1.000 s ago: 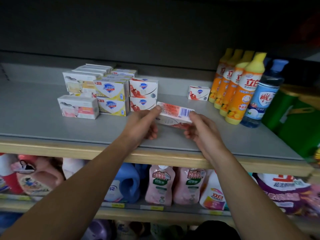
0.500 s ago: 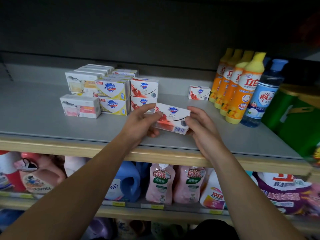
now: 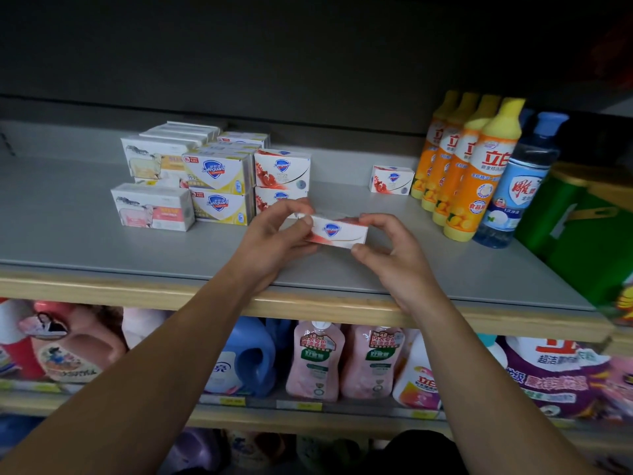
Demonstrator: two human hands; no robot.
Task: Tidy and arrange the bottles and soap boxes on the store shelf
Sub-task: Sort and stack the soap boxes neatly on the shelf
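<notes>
A white-and-red Safeguard soap box [image 3: 337, 232] is held just above the grey shelf [image 3: 68, 234], its narrow logo side facing me. My left hand [image 3: 274, 234] pinches its left end and my right hand [image 3: 387, 250] pinches its right end. Behind it stand two stacked red soap boxes [image 3: 282, 169], two stacked yellow soap boxes [image 3: 215, 173] and white-and-pink soap boxes [image 3: 152, 209]. A lone red soap box [image 3: 390, 180] sits near the orange dish-soap bottles [image 3: 476, 173] and a blue-capped clear bottle [image 3: 517, 183].
Green containers [image 3: 579, 228] crowd the shelf's right end. The wooden shelf lip [image 3: 137, 296] runs below my wrists. On the lower shelf stand pink refill pouches [image 3: 315, 365], a blue jug [image 3: 246, 358] and a purple detergent bag [image 3: 548, 375].
Both hands have turned the soap box over, from barcode face up to its narrow logo side facing me, and lowered it slightly toward the shelf.
</notes>
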